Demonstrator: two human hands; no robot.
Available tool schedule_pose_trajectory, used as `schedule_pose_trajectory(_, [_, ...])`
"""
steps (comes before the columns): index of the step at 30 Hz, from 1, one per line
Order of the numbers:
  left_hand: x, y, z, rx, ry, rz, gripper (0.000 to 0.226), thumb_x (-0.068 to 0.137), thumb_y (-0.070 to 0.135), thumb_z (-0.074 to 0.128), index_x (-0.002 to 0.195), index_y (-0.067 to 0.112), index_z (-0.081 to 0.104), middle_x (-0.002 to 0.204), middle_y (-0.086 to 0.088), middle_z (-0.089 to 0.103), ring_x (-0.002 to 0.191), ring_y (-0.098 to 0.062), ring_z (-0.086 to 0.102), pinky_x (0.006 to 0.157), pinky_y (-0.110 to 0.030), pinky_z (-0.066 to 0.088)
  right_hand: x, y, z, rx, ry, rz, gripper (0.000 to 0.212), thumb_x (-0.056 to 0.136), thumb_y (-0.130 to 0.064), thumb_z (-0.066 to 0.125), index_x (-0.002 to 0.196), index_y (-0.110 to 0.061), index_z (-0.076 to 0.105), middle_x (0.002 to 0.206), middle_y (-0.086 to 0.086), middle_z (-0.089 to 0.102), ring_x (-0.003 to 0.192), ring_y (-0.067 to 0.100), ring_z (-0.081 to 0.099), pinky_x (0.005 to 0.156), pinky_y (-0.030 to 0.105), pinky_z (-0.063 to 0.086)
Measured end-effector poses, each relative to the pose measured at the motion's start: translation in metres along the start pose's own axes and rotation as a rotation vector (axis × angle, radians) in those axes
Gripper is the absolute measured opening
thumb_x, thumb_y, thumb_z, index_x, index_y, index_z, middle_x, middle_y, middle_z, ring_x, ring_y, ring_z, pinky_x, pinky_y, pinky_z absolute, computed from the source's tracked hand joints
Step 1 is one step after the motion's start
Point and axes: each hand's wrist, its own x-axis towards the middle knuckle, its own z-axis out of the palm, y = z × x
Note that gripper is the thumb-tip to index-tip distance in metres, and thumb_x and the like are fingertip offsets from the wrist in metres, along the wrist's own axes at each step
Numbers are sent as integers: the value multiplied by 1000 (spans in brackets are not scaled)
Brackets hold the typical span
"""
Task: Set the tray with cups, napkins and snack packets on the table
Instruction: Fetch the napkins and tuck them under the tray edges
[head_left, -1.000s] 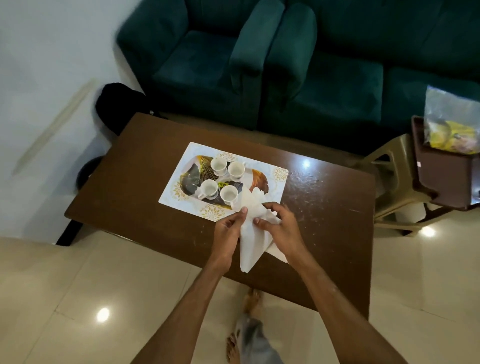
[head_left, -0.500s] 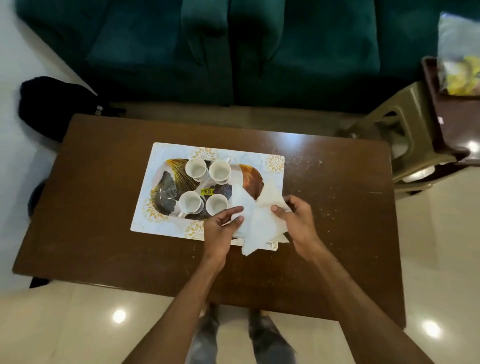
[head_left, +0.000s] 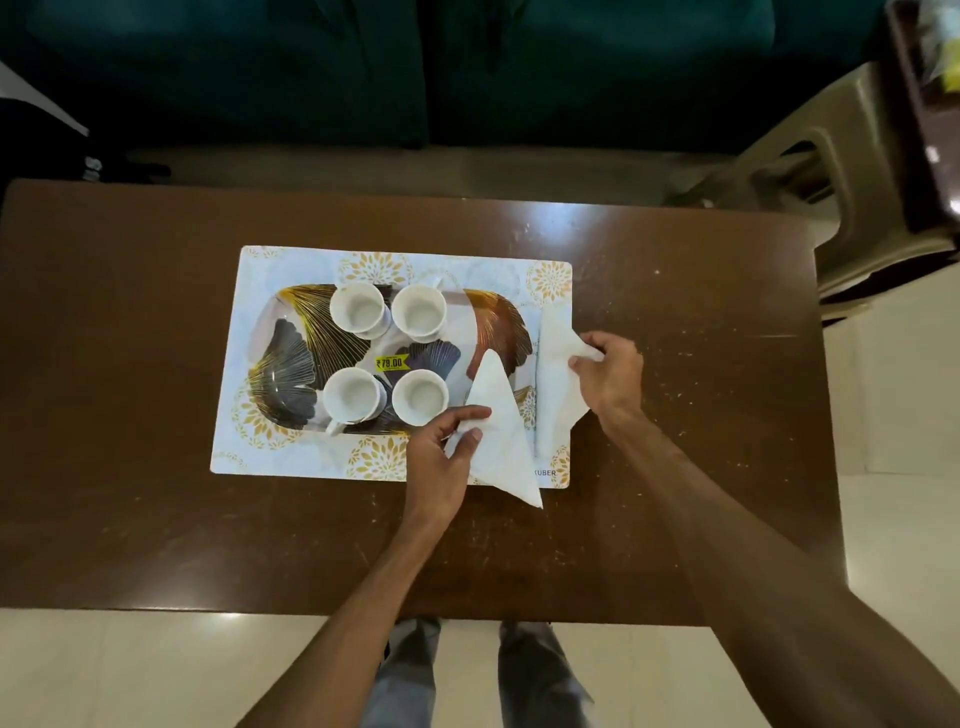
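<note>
Since half a second ago the two hands have pulled apart and split the napkin bundle: before, both pinched one overlapping white stack at the near right end of the tray, now each holds its own piece. Camera has also tipped further down, so the table (head_left: 156, 519) fills the view and the person's legs show at the near edge.

Left hand (head_left: 441, 457), nearer, pinches the near left edge of a folded triangular napkin (head_left: 498, 431) between thumb and fingers. That napkin lies with its tip up over the tray's right end and its long corner trailing off the placemat's near edge onto the wood. Right hand (head_left: 608, 374), a bit farther and to the right, grips the right corner of a second napkin (head_left: 553, 374), which lies along the placemat's right edge, just right of the tray, partly off the mat.

Farther in, the tray (head_left: 291, 358) sits centred on the patterned placemat (head_left: 291, 260) with four white cups (head_left: 358, 309) in two rows, all upright and empty, a yellow price sticker between them. Tray and cups look unmoved.

Judgement: napkins are being separated and laid out one by one, so the napkin step is under way, not finished. Snack packets are not on the tray or table; a clear bag (head_left: 940, 47) with something yellow shows blurred at far right on a side stand, contents unclear, likely the next thing to fetch.
</note>
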Motion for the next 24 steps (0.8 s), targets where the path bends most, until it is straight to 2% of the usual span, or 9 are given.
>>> schedule_pose_trajectory(4, [-5, 3, -1, -33, 11, -3, 31, 92, 1, 67, 98, 31, 75, 112, 16, 71, 109, 3, 62, 97, -34, 56, -4, -5, 16, -37, -13, -99, 33, 82, -7, 79, 114, -10, 70, 117, 4, 71, 99, 12, 63, 83, 26, 53])
schedule_pose_trajectory(7, [-8, 8, 0, -60, 0, -20, 33, 93, 1, 67, 97, 33, 75, 109, 24, 70, 110, 3, 62, 96, -36, 57, -8, -6, 22, -22, 3, -96, 35, 80, -16, 83, 110, -14, 64, 115, 2, 70, 103, 18, 66, 85, 31, 57])
schedule_pose_trajectory(9, [-8, 11, 0, -78, 0, -22, 32, 92, 1, 67, 98, 31, 76, 109, 22, 72, 111, -2, 63, 97, -41, 57, -14, -6, 21, -61, 39, -121, 37, 83, -18, 81, 114, -12, 63, 116, 5, 69, 102, 19, 67, 88, 34, 57])
schedule_pose_trajectory(12, [-8, 13, -2, -88, 4, -22, 30, 93, 2, 67, 100, 29, 76, 112, 14, 73, 112, -7, 64, 97, -45, 57, -22, -2, 17, -139, 87, -150, 37, 85, -11, 77, 119, -10, 65, 119, 6, 70, 104, 21, 68, 88, 34, 56])
schedule_pose_trajectory(16, [-9, 12, -5, -88, 2, -18, 27, 93, 2, 67, 101, 26, 77, 107, 21, 73, 110, -3, 64, 97, -43, 57, -20, -2, 21, -109, 80, -133, 32, 84, -5, 75, 114, -12, 68, 118, 7, 72, 102, 21, 70, 80, 26, 52])
schedule_pose_trajectory(19, [-8, 10, -6, -80, 11, -24, 25, 92, 2, 67, 103, 22, 77, 111, 16, 73, 112, -4, 64, 99, -44, 56, -15, -5, 26, -84, 54, -149, 29, 83, -5, 76, 109, -14, 69, 113, 7, 73, 96, 22, 70, 81, 32, 59])
schedule_pose_trajectory(24, [-9, 12, -8, -103, 22, -40, 25, 92, 1, 67, 104, 21, 77, 114, 12, 73, 114, -5, 64, 101, -42, 55, -16, -3, 23, -51, 69, -131, 27, 82, -4, 78, 106, -10, 69, 105, 5, 72, 87, 16, 66, 76, 34, 59])
